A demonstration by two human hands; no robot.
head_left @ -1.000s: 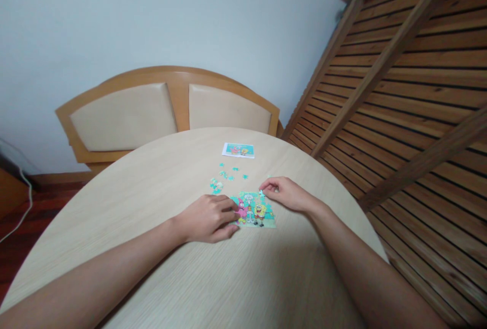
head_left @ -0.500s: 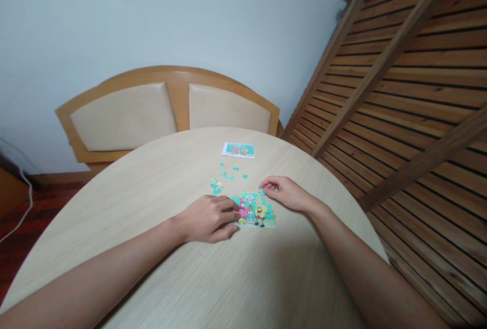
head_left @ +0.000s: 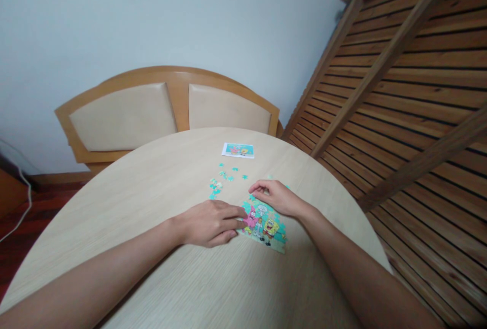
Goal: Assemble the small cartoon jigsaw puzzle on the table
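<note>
A partly joined jigsaw puzzle (head_left: 271,227) with cartoon figures lies turned at an angle on the table. My left hand (head_left: 215,222) rests with its fingers stretched out, the fingertips on the puzzle's left edge by the pink figure. Above the puzzle's upper left edge, my right hand (head_left: 274,196) pinches a small turquoise puzzle piece (head_left: 251,197) between thumb and finger. Whether that piece touches the puzzle, I cannot tell. Part of the puzzle's upper right side is hidden behind my right hand.
Several loose turquoise pieces (head_left: 216,186) lie beyond my left hand. A picture card (head_left: 238,150) of the same scene sits farther back on the round wooden table (head_left: 152,187). Behind it stands a padded headboard (head_left: 125,116); a slatted wooden panel (head_left: 403,90) leans at the right.
The puzzle has turned clockwise and shifted a little right and nearer to me. My right hand has moved left with its piece; my left hand has stayed on the puzzle's left edge.
</note>
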